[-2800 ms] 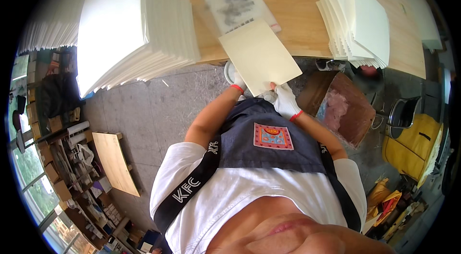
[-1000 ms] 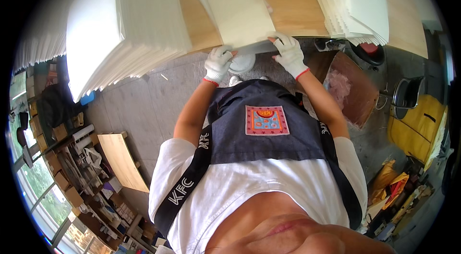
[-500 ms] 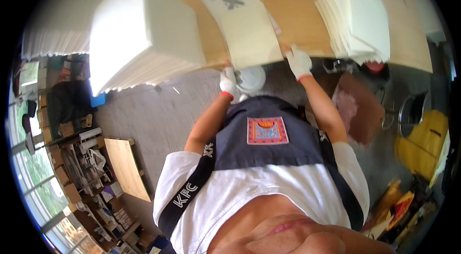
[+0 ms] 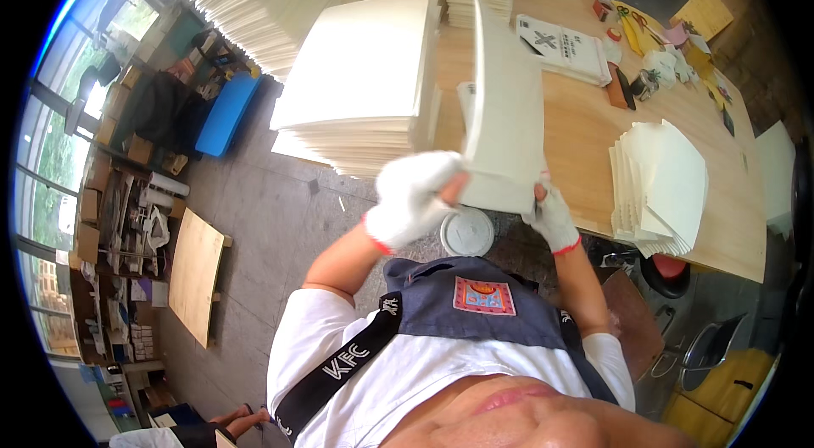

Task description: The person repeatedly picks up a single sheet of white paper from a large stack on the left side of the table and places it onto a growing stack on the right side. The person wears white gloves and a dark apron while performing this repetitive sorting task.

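Note:
A large, blank white sheet [image 4: 510, 122] stands over the near edge of the table, its left side lifted and bent up. My right hand [image 4: 555, 217], in a white glove with bare fingertips, pinches the sheet's near right corner. Beside its near left corner is my left hand [image 4: 417, 198], gloved the same way and smeared by motion; whether it touches the sheet I cannot make out. Part of a printed white piece [image 4: 465, 97] shows from behind the sheet. Left of it rises a thick stack of white sheets [image 4: 356, 66].
A fanned pile of white sheets [image 4: 666, 185] lies on the wooden table [image 4: 577, 134] at right. Printed white packs [image 4: 564, 50], scissors [image 4: 638, 18] and small tools lie farther back. Tall white stacks [image 4: 263, 7] stand far left. Below the table edge is a round white lid [image 4: 467, 233].
The sheet's left side has come up off the table and its printed end no longer shows on it. My left hand has risen and blurred. The view has shifted, showing more table.

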Available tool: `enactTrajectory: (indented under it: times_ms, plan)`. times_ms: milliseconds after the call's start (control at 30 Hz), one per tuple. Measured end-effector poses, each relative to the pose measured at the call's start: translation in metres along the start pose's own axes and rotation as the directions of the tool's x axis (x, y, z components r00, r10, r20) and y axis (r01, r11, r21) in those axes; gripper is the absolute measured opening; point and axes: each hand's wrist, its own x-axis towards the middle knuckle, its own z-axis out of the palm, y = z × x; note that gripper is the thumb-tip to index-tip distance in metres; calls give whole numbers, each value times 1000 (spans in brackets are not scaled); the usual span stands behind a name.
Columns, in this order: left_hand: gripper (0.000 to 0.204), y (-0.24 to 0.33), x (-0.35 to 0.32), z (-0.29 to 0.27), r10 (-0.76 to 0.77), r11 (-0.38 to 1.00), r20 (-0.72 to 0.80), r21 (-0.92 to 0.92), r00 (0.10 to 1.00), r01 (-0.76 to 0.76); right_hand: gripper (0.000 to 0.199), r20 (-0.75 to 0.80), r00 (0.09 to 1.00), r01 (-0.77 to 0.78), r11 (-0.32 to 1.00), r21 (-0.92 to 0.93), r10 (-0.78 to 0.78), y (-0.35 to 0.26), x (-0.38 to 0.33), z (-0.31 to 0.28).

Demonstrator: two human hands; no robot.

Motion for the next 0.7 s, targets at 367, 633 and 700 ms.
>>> enactTrajectory:
  times_ms: [367,633,700]
  plan:
    - [29,-120,14,-130,-428,820,-183,333,885,465,35,207,976,92,738,-669,66,-112,93,209]
    - [39,-191,-81,-51,-715,638,-422,-719,557,275,25,336,927,263,925,-275,-164,-102,24,124]
    - [37,-209,-124,-9,-793,601,-388,-623,469,500,22,55,933,355,886,-297,-355,-85,3,66]
